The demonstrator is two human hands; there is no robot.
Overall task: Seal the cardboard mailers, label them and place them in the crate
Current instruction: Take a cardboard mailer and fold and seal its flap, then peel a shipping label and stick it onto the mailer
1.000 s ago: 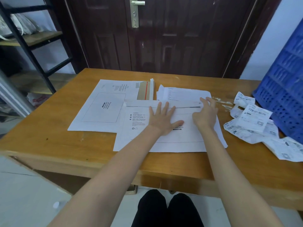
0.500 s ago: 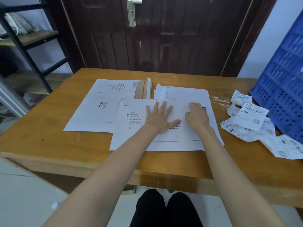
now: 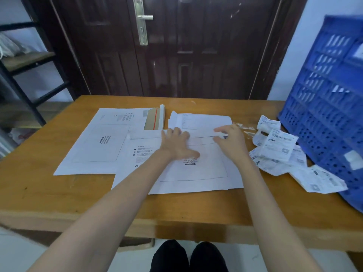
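Head view. 1 white mailer [image 3: 196, 169] lies flat near the front edge of the table [image 3: 39, 193], about mid-width, its flap folded down along the far side.

Left hand [image 3: 177, 145] rests palm-down on the mailer, fingers spread and fairly straight, tips at the flap fold; it holds nothing, it pins. Likely purpose: keep the mailer from sliding while the seal is pressed.

Right hand [image 3: 230, 140] sits at the flap's right end, fingers loosely extended over the edge. Motion blur; I cannot tell whether it presses flat or pinches a strip.

A second mailer [image 3: 98, 142] lies to the left, partly under the first one, its brown flap with a red strip [image 3: 154, 118] open toward the far edge: not yet sealed. More white sheets [image 3: 200, 122] poke out beyond the flap.

Loose labels [image 3: 279, 146] are heaped toward the right edge, just beside the blue crate [image 3: 324, 107], within easy reach of the right hand, a sensible layout for the next 2 steps.

Room: bare wood along the front edge and the left corner. The right side is crowded; the labels sit between mailer and crate, so a lift toward the crate should go over them.
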